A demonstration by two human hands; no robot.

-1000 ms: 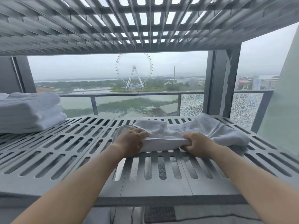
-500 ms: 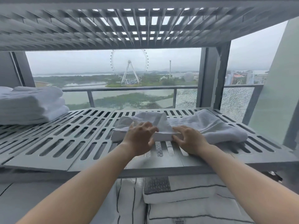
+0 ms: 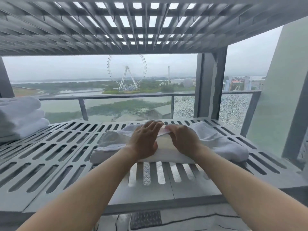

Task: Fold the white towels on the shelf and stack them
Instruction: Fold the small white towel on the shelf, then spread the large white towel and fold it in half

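Towel (image 3: 115,144) folding is going on at the middle of the slatted grey shelf (image 3: 50,155), towards its far edge. The left hand (image 3: 145,139) is lying flat with fingers spread, pressing the cloth down. The right hand (image 3: 182,140) is curling over just beside it, and its fingertips seem to be pinching a fold of the towel where the two hands are almost meeting. What looks like the towel's right end is trailing loose and crumpled towards the post (image 3: 210,84). Over on the far left, the stack of folded towels (image 3: 20,117) is sitting well apart from this one. I'm reading this as mid-fold: the middle is being tidied, but the ends are not squared yet. The next move is calling for that loose right end to be brought over, lined up and flattened before the bundle goes left onto the pile. Soft terry is likely to slump, so each crease is going to need a firm press.
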